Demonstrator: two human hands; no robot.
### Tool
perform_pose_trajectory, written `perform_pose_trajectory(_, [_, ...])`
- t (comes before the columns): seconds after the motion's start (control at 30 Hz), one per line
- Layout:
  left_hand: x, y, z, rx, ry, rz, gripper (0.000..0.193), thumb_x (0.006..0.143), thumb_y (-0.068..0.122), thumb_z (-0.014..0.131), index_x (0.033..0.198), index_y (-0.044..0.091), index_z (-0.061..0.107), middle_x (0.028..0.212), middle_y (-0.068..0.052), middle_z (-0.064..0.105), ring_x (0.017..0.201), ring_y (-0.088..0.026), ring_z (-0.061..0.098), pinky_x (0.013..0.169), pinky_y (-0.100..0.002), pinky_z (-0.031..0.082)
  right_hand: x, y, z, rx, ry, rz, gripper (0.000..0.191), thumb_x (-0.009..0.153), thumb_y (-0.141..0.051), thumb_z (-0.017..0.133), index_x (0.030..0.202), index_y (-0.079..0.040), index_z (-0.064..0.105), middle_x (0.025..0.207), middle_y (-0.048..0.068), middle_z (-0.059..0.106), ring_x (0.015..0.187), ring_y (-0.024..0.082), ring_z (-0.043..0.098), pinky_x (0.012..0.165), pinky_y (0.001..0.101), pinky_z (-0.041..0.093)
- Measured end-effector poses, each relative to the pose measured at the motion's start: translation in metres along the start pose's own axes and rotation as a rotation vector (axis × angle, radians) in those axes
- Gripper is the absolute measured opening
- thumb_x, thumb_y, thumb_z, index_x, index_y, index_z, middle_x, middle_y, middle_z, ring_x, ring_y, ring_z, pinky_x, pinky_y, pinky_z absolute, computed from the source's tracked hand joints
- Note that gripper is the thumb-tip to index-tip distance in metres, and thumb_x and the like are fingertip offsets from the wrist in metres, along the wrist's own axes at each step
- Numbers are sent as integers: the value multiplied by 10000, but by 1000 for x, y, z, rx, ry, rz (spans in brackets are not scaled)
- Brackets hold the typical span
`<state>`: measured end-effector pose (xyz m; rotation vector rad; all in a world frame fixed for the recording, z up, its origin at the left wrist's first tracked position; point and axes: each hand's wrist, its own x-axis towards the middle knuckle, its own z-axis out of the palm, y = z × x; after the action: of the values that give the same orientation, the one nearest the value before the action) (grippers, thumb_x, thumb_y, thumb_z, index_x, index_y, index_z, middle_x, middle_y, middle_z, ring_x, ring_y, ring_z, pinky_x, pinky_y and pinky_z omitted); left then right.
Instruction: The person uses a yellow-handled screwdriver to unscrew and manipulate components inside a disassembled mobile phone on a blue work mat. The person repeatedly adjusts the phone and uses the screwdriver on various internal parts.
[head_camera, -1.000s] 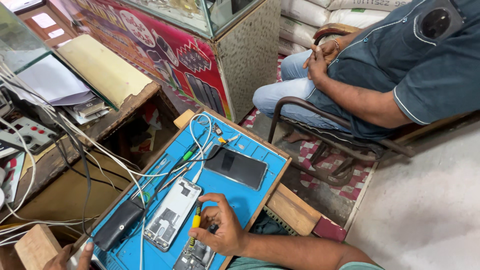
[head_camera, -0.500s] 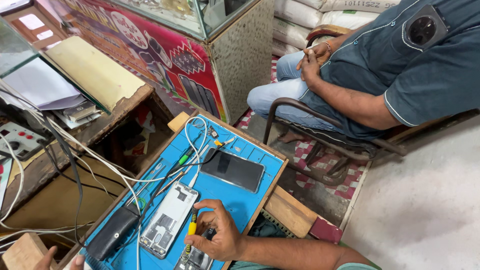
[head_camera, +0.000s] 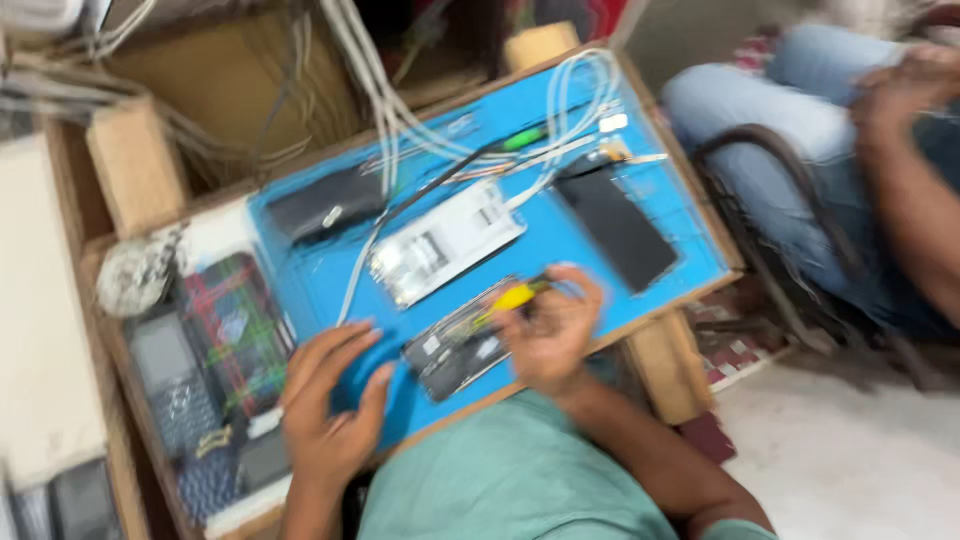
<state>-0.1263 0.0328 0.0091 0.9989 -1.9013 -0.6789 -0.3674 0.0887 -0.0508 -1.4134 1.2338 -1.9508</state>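
The picture is blurred by motion. My right hand (head_camera: 553, 330) is closed around a small yellow-handled screwdriver (head_camera: 516, 296) at the near edge of a blue work mat (head_camera: 320, 285). The tool's tip lies over an opened phone (head_camera: 462, 340) just left of that hand. My left hand (head_camera: 335, 395) hovers above the mat's near left part with fingers spread, holding nothing. Another opened phone with a white back (head_camera: 445, 245) lies in the middle of the mat. A dark phone screen (head_camera: 618, 225) lies to the right.
White cables (head_camera: 385, 120) run across the mat from the back. A dark flat device (head_camera: 325, 205) and a green-handled tool (head_camera: 522, 138) lie further back. A tray of parts (head_camera: 230, 330) sits at the left. A seated person's leg (head_camera: 790, 120) and a metal chair frame (head_camera: 800, 230) are at the right.
The camera has swung down and closer over the mat. My left hand has come into full view above the mat. My right hand still holds the yellow screwdriver by the opened phone.
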Motion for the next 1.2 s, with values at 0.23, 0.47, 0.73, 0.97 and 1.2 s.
perform_pose_trajectory(0.23, [-14, 7, -12, 90, -180, 84, 644, 737, 349, 910, 1291, 120, 676, 1306, -106, 642, 1291, -332, 559, 1112, -499, 421, -4, -23, -6, -414, -72, -128, 611, 1166, -207, 678, 1469, -201, 147, 1040, 207, 720, 889, 226, 767, 826, 273, 642])
perform_pose_trajectory(0.47, [-21, -2, -12, 95, -245, 110, 925, 663, 425, 900, 1466, 127, 553, 1301, -90, 619, 1257, -297, 568, 1141, -476, 429, -7, -14, 9, -341, -145, -278, 579, 1103, -209, 708, 1413, -234, 220, 932, 178, 758, 734, 214, 758, 661, 223, 597])
perform_pose_trajectory(0.73, [-19, -8, -9, 143, -281, 84, 975, 669, 428, 907, 1492, 105, 495, 1304, -90, 628, 1235, -288, 557, 1108, -450, 404, -1, -3, 15, -347, -239, -321, 600, 1087, -139, 714, 1424, -254, 231, 911, 211, 742, 770, 226, 762, 674, 230, 605])
perform_pose_trajectory(0.97, [-22, -9, -6, 149, -306, 58, 994, 678, 410, 908, 1517, 112, 464, 1308, -81, 630, 1241, -276, 556, 1114, -439, 406, -2, 3, 11, -331, -225, -314, 602, 1098, -131, 718, 1436, -220, 228, 932, 209, 736, 835, 243, 788, 728, 287, 662])
perform_pose_trajectory(1.2, [-20, -9, -8, 152, -304, 55, 1008, 664, 444, 910, 1505, 106, 468, 1311, -85, 622, 1234, -274, 552, 1093, -437, 410, 3, 2, 12, -352, -298, -363, 586, 1084, -146, 705, 1420, -228, 232, 951, 197, 737, 843, 235, 788, 718, 286, 674])
